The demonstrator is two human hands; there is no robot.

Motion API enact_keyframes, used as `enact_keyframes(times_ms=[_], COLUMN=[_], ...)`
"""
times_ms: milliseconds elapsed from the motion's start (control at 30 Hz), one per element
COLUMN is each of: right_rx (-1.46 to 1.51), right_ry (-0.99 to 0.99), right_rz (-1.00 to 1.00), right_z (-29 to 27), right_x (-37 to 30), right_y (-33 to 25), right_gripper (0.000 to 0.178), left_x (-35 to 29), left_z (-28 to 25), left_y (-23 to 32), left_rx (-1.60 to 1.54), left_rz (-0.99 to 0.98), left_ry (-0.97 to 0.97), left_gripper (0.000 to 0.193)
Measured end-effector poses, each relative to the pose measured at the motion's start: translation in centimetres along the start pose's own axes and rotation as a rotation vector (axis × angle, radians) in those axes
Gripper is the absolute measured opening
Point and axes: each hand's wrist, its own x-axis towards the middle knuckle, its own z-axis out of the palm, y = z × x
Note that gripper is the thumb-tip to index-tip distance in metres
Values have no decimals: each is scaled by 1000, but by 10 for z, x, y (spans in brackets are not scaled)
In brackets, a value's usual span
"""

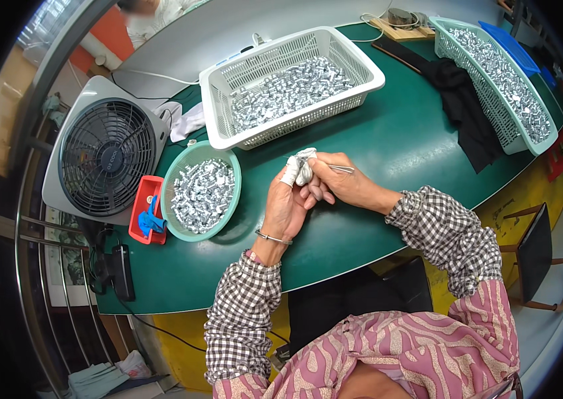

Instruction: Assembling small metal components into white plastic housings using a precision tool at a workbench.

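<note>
- The left hand (286, 203) was raised over the green table (388, 143), its fingers curled round a small silvery metal part (305, 166); the fingertips (290, 174) were wrapped in white tape.
- The right hand (343, 185) was pressed close against the left, touching it at the fingers, and was closed on a thin metal tool (339, 168) whose tip pointed toward the part.
- The part sat at the top of the left hand, between the taped fingertips and the right hand's thumb; how much of it lay hidden in the grip could not be told.
- To the left of the left hand, near it, stood a round green basket (174, 174) full of the same silvery pieces.
- Just beyond that basket, farther left, a small red tray (142, 199) held something blue, and a grey box fan (105, 153) stood beside it.
- Beyond both hands, farther across the table, lay a large white basket (375, 83) heaped with silvery parts.
- Well away to the right of the right hand, a long pale-green basket (444, 43) of such parts lay beside a black cloth (468, 116).
</note>
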Motion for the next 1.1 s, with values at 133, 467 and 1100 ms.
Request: enact_keyframes(times_ms=[133, 467, 1100], right_rx=[-511, -1561, -234], right_ry=[18, 44, 33], right_rz=[-195, -692, -12], right_z=[-3, -6, 2], right_x=[1, -7, 2], right_y=[3, 8, 1], right_gripper=[21, 11, 12], left_x=[1, -3, 2], left_z=[-2, 4, 1], left_y=[0, 6, -4], left_rx=[25, 123, -19], left_rz=[9, 22, 57], left_ry=[87, 154, 127], left_gripper=[31, 29, 30])
